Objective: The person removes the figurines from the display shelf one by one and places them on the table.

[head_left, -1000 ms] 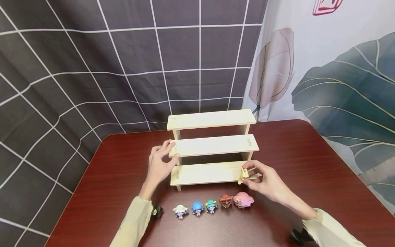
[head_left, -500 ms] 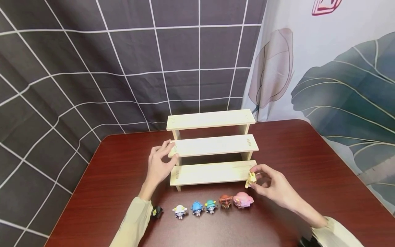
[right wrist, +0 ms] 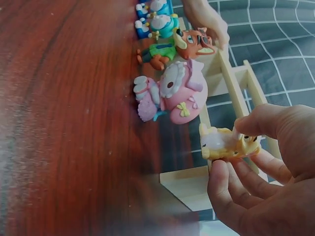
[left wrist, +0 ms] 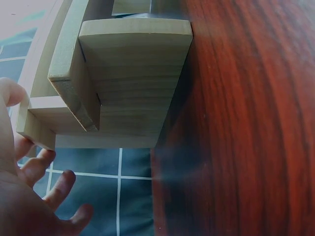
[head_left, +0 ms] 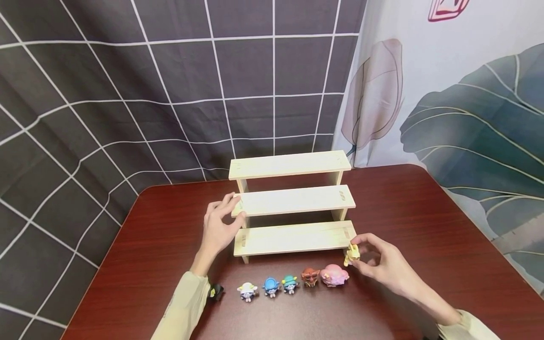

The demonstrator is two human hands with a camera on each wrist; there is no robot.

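Observation:
Near the right end of the lowest step, my right hand (head_left: 388, 264) pinches a small yellow animal figurine (head_left: 352, 255) between thumb and fingers. In the right wrist view the figurine (right wrist: 229, 142) shows its pale belly, and the step lies just behind it. My left hand (head_left: 221, 224) holds the left end of the middle step of a three-tier wooden display stand (head_left: 293, 200). From the left wrist, the thumb and fingers of that hand (left wrist: 29, 172) lie on either side of the board's end (left wrist: 34, 128).
In a row before the stand are a pink hooded figurine (head_left: 334, 275), a fox figurine (head_left: 310, 277), a teal-hatted one (head_left: 291, 284), a blue-hatted one (head_left: 271, 286) and a white-hatted one (head_left: 247, 292). The reddish-brown table (head_left: 170, 226) backs onto a dark checked curtain (head_left: 178, 94).
My right hand has drawn the yellow figurine off the right end of the lowest step, rightward and toward me. The left hand and the row of figurines have stayed put.

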